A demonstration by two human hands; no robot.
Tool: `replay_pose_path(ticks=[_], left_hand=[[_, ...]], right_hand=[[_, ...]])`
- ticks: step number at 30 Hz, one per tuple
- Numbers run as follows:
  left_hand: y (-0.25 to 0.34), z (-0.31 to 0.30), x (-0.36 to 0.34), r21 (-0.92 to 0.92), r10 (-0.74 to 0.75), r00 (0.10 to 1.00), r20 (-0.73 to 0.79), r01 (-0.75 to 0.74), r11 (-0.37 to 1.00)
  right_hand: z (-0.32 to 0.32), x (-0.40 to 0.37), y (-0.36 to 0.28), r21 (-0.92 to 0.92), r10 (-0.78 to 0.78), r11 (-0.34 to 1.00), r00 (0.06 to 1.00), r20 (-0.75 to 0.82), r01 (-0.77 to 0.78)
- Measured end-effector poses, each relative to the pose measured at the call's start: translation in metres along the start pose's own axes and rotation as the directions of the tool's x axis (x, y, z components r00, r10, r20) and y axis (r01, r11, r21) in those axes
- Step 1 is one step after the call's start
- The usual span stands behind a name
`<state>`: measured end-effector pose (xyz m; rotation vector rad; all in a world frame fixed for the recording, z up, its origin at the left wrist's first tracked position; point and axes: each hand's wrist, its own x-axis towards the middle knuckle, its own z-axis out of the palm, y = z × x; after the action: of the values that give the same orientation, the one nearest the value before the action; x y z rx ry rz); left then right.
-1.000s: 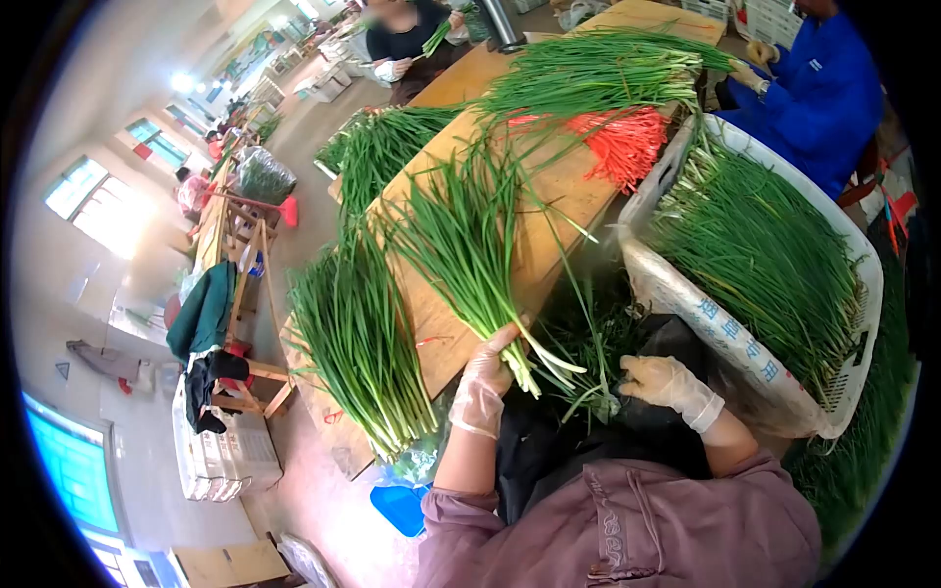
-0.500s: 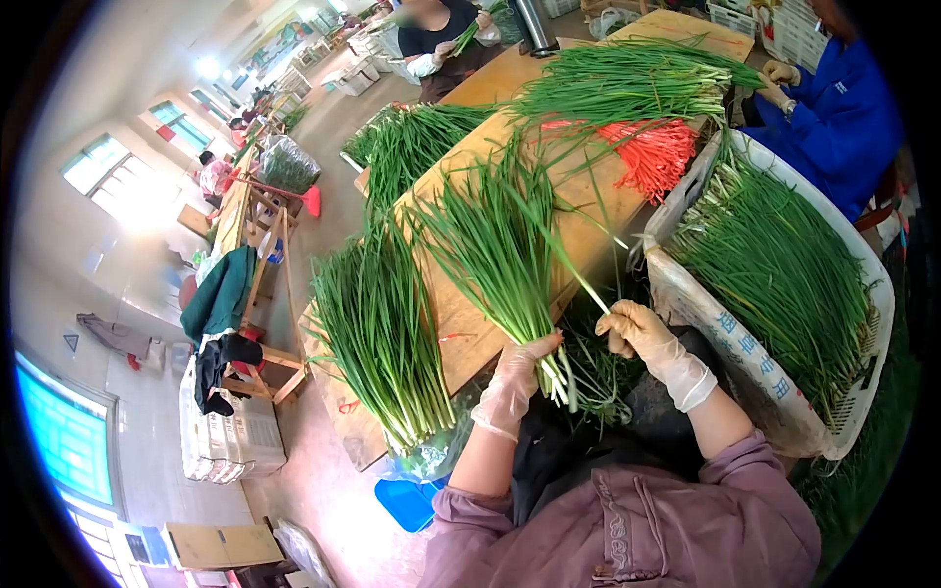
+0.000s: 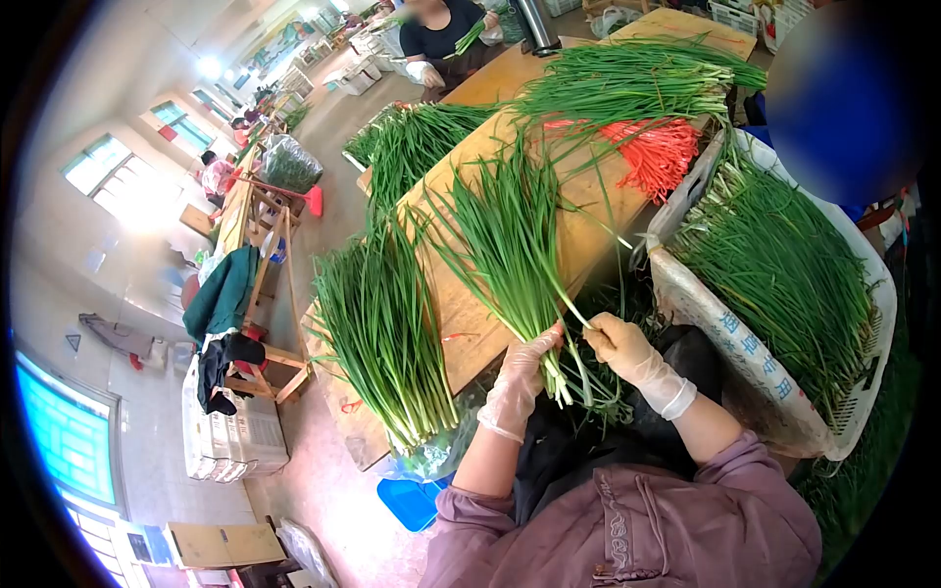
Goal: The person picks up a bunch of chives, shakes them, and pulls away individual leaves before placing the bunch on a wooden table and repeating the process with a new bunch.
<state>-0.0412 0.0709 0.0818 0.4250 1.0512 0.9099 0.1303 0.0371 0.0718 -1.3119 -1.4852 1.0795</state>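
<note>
My gloved left hand (image 3: 529, 365) is closed round the lower stalks of a bunch of garlic chives (image 3: 515, 255), whose leaves fan out over the wooden table. In my gloved right hand (image 3: 619, 348), just right of it, thumb and fingers pinch a single chive stalk (image 3: 573, 307) that slants up against the bunch. To the left lies a pile of chives (image 3: 377, 333), white ends toward me. A white crate (image 3: 750, 348) on my right is full of more chives (image 3: 774, 265). Trimmings lie below my hands, partly hidden.
The wooden table (image 3: 470, 328) stretches away from me. Red ties (image 3: 655, 157) lie on it beside a large heap of chives (image 3: 637, 78). Across it a person (image 3: 446, 44) holds some stalks. A blurred blue shape is at the right. A blue container (image 3: 407, 502) sits below the table edge.
My right hand has moved left and slightly up, bringing the single stalk close to the bunch. My left hand keeps its hold. The person across has lowered one hand.
</note>
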Motion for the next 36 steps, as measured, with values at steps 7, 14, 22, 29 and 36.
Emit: replay_pose_path(ticks=[7,14,22,29,36], left_hand=[[0.002,0.014,0.002,-0.001,0.058,0.993,-0.102,-0.059,0.998],[0.003,0.003,0.004,-0.072,-0.041,0.999,-0.017,0.039,0.997],[0.014,-0.004,-0.001,0.029,0.020,0.999,-0.027,-0.019,0.999],[0.053,0.006,-0.024,0.000,0.289,0.957,-0.017,-0.289,0.957],[0.079,0.025,-0.046,-0.130,0.435,0.881,0.186,-0.417,0.900]], right_hand=[[0.001,-0.024,-0.023,-0.660,-0.178,0.703,0.964,0.198,0.265],[-0.034,-0.006,0.032,0.297,0.211,0.921,0.964,0.163,-0.251],[0.010,0.012,0.019,0.074,0.023,0.997,0.988,0.156,-0.035],[-0.042,0.013,0.039,-0.474,0.116,0.873,0.993,-0.037,-0.120],[-0.026,0.078,0.094,0.190,0.135,0.972,0.991,0.009,-0.134]])
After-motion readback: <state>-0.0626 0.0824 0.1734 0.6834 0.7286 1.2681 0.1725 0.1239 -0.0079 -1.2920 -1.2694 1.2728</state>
